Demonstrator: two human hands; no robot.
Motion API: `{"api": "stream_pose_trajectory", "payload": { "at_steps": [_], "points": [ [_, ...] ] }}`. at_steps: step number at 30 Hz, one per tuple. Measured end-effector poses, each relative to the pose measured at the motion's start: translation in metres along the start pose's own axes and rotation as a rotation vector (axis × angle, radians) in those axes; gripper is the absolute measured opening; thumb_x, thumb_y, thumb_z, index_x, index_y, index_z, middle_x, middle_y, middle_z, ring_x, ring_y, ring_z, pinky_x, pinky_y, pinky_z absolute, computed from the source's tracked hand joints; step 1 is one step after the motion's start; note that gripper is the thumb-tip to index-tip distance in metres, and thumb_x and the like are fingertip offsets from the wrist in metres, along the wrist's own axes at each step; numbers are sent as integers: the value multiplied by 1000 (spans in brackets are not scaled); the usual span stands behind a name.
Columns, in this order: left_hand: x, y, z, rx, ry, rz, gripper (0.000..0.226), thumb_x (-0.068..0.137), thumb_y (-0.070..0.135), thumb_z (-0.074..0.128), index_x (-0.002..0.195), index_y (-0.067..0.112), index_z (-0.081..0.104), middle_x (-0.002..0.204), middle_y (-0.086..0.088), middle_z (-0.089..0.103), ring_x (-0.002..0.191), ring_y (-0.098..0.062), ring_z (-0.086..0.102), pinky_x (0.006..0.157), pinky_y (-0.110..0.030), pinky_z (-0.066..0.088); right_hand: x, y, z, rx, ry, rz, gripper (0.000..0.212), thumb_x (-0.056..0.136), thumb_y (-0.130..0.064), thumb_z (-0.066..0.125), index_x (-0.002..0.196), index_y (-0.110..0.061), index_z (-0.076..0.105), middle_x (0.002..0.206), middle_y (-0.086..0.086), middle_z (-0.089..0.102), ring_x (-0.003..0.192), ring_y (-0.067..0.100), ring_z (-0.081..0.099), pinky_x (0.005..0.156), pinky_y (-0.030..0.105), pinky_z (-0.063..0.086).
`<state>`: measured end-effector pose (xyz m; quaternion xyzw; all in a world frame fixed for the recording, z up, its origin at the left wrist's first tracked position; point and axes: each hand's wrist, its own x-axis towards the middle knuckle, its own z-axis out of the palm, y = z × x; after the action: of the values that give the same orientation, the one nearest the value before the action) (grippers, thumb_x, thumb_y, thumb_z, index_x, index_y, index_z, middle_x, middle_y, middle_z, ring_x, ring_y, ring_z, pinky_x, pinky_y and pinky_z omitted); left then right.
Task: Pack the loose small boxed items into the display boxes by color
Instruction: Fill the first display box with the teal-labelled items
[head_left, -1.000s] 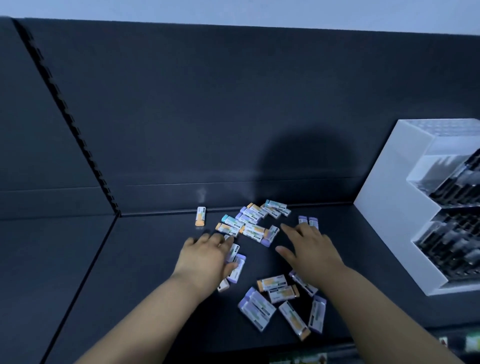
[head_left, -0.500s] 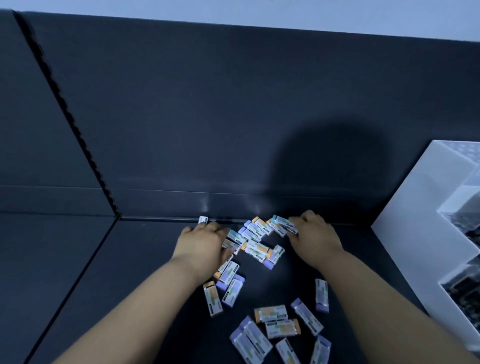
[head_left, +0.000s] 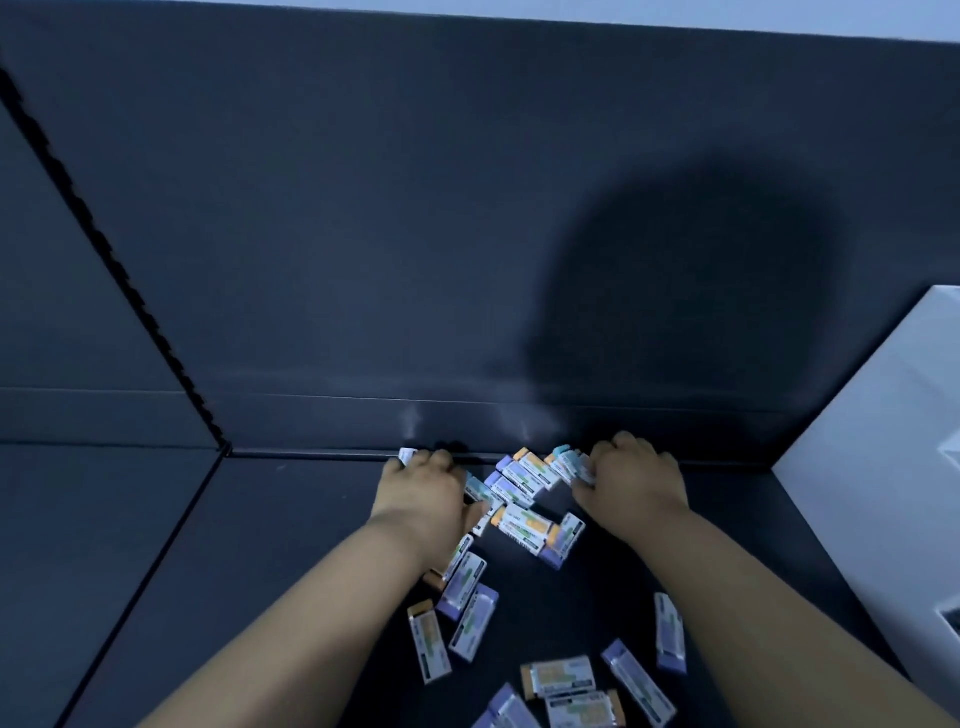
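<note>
left hand (head_left: 423, 493): palm down at the far edge of the dark tabletop (head_left: 291, 545), fingers curled under. Honestly can't tell if it's holding anything or just resting on the boxes.
white box end (head_left: 407, 455): pokes out right at the left hand's fingertips, against the back wall (head_left: 363, 260).
right hand (head_left: 631, 483): also up by the back edge, fingers curled round the teal-ended boxes (head_left: 569, 464), which stick out on its thumb side.
middle pile (head_left: 519, 483): a jumble of small boxes with purple and orange ends, sitting between the two hands and touching both.
orange-ended box (head_left: 522, 525): just on the near side of that pile, beside the left thumb.
purple-ended boxes (head_left: 470, 608): lying along the inside of the left forearm, closer to the person than the hand.
loose scatter (head_left: 563, 675): more boxes of mixed colours between the forearms, well back from both hands.
white display box (head_left: 883, 493): off to the right of the right hand, well apart from it and cut off by the frame.
</note>
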<state>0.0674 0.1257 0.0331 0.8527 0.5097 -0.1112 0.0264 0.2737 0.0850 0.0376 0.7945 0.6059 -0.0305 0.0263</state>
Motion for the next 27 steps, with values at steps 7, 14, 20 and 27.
{"api": "stream_pose_trajectory", "payload": {
  "at_steps": [7, 14, 20, 27],
  "points": [
    [6, 2, -4, -52, -16, 41, 60, 90, 65, 36, 137, 29, 43, 138, 3, 39, 130, -18, 32, 104, -40, 25, 2, -5, -5, 141, -89, -100, 32, 88, -42, 49, 116, -27, 52, 116, -3, 50, 113, 19, 50, 93, 35, 33],
    [13, 11, -9, -25, -57, 9, 59, 86, 63, 45, 130, 23, 48, 130, -1, 42, 125, -20, 36, 102, -41, 28, 6, -1, -6, 87, -161, -106, 67, 78, -50, 61, 137, -27, 40, 130, 0, 40, 123, 20, 41, 100, 37, 33],
    [11, 10, -10, -34, -59, 31, 65, 83, 57, 52, 138, 23, 41, 135, -1, 37, 129, -20, 32, 106, -42, 26, -1, -9, -4, -4, -133, -74, 73, 71, -66, 63, 128, -24, 46, 125, 0, 43, 120, 20, 42, 97, 38, 34],
    [12, 13, -5, -38, -60, -10, 65, 82, 60, 53, 133, 20, 44, 132, -3, 40, 126, -22, 35, 104, -41, 32, -9, -20, -3, -38, -133, 90, 84, 71, -72, 58, 131, -15, 42, 128, 5, 42, 122, 24, 42, 95, 40, 38]
  ]
}}
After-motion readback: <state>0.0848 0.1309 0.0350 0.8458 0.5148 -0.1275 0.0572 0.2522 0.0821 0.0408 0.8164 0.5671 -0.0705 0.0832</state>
